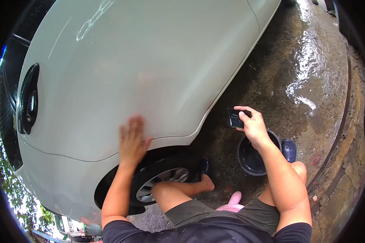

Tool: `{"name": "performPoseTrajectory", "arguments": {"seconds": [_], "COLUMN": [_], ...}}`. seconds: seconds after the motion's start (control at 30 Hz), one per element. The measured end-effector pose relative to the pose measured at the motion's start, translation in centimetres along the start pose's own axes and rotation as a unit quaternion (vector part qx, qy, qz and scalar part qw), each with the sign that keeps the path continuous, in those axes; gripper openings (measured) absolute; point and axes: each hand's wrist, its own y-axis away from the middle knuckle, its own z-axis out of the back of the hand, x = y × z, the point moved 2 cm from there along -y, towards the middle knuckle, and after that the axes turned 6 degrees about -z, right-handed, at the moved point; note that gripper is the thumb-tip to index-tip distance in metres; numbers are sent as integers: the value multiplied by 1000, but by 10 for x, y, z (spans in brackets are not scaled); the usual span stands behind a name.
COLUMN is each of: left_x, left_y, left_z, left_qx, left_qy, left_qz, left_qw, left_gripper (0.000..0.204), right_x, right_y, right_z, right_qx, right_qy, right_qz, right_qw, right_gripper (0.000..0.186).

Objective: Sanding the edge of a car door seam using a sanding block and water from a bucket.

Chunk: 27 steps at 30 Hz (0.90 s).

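My left hand [132, 141] lies against the pale painted side of a car [150, 93], just above the wheel arch, its fingers stretched out and slightly blurred. A small, dark, flat rectangular block [234, 118] is pinched between the thumb and fingers of my right hand [253, 125]; its face has a glossy patch, and I cannot tell its exact kind. This hand is held away from the car, over the wet ground. Beneath my right wrist stands a round bucket [240, 156] with a dark inside, partly hidden by my forearm.
Close to my left knee is the car's wheel [162, 182]. A black door handle [28, 99] sits at the far left. My feet wear dark blue clogs [288, 150]. Something pink [231, 204] shows between my legs. A stone edge [344, 162] borders the wet concrete on the right.
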Motion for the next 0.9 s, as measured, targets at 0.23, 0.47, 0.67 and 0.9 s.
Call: {"name": "performPoseTrajectory", "arguments": {"seconds": [0.23, 0.47, 0.67, 0.9], "left_x": [50, -88, -106, -11], "left_y": [-35, -211, -314, -168], "left_z": [40, 0, 25, 42], "left_qx": [-223, -146, -170, -163], "left_qy": [-21, 47, -50, 4], "left_qz": [246, -42, -116, 28], "left_qw": [943, 987, 977, 986], "left_gripper": [103, 87, 84, 80], "right_x": [1, -13, -12, -40], "right_y": [9, -2, -12, -30], "right_z": [4, 2, 20, 17], "right_qx": [-24, -6, -49, 5], "right_qy": [24, 62, 91, 183], "right_qz": [21, 10, 34, 17], "right_qw": [999, 998, 994, 983], "right_gripper": [27, 27, 35, 41]}}
